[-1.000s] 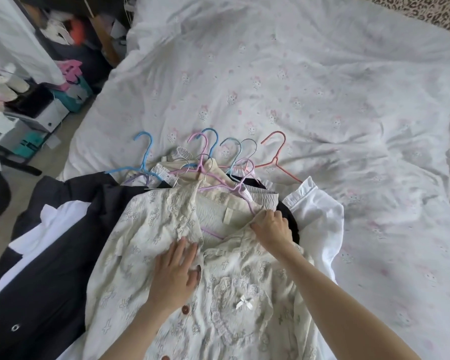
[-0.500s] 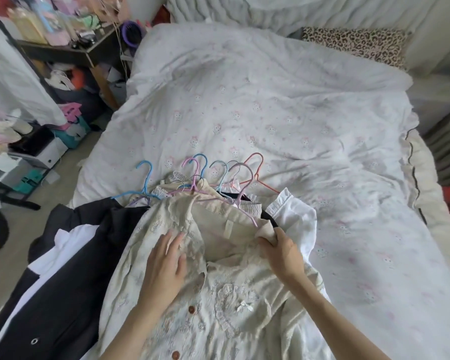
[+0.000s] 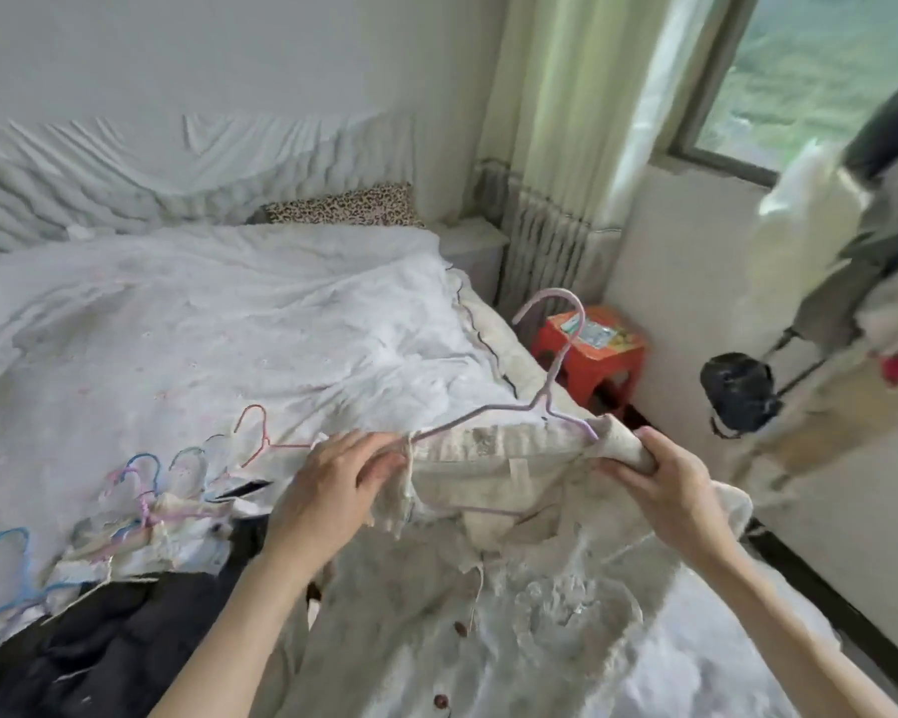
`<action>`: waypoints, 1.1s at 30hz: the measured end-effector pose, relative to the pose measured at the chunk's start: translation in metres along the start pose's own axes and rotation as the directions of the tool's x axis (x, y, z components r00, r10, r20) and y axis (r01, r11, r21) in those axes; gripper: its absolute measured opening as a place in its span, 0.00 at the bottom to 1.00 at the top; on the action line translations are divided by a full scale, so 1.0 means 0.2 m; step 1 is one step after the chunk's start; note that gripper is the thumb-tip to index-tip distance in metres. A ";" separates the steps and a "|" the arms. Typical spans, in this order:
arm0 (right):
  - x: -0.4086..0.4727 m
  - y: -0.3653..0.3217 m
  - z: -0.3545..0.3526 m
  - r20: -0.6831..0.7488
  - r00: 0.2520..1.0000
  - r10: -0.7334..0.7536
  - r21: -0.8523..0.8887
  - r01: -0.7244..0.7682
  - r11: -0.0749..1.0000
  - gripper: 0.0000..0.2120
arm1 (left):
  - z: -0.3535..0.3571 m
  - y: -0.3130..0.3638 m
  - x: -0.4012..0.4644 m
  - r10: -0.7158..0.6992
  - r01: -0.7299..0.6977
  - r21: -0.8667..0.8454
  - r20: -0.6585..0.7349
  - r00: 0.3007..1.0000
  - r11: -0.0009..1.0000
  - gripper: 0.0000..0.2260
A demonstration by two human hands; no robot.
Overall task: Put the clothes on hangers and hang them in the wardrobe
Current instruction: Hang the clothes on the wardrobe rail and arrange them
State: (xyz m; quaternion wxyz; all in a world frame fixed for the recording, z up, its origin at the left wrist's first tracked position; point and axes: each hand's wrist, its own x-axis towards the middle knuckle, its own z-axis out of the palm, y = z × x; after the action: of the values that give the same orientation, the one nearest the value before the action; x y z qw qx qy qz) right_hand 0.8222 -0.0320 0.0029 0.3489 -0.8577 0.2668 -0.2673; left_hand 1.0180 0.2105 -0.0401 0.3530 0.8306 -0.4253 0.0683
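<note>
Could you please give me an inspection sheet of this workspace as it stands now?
Surface: bed with rumpled white duvet.
Job's things: cream blouse on lilac hanger, lifted; more hangered clothes piled at left.
Clutter: leopard-print pillow; red stool.
Grippers: left hand pinches the blouse's shoulder; right hand grips the other shoulder.
Cables: nothing seen.
Surroundings: curtain, window, garments hanging at right.

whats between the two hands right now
In the head view, the cream shirt's collar on the lilac hanger spans from left hand to right hand.
</note>
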 end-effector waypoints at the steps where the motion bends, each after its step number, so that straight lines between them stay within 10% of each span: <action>1: -0.06 0.04 -0.13 -0.064 0.998 0.026 -0.032 -0.028 0.999 0.16 | 0.06 0.11 0.05 0.069 -0.069 -0.041 0.004 0.998 0.997 0.21; 16: -1.51 0.31 -1.72 -0.690 0.702 0.179 -0.225 -0.443 0.868 0.05 | 0.86 2.13 0.03 0.604 -0.496 -0.540 0.029 0.796 0.680 0.09; 27: -2.71 0.46 -2.06 -0.976 0.209 0.069 -0.167 -0.908 0.384 0.12 | 1.44 3.20 -0.84 0.909 -0.411 -0.841 0.204 0.363 0.353 0.21; 33: -3.14 0.35 -2.06 -0.999 -0.040 -0.004 0.040 -0.992 0.121 0.19 | 1.58 3.64 -1.25 0.957 -0.247 -0.927 0.258 0.134 0.284 0.09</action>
State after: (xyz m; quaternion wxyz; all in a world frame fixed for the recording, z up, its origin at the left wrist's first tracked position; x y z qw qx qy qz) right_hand 0.0885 0.1407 0.0330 -0.2312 -0.3326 0.8591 -0.3129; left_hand 0.2525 -0.1124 0.0076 0.3140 0.2414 -0.8520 -0.3422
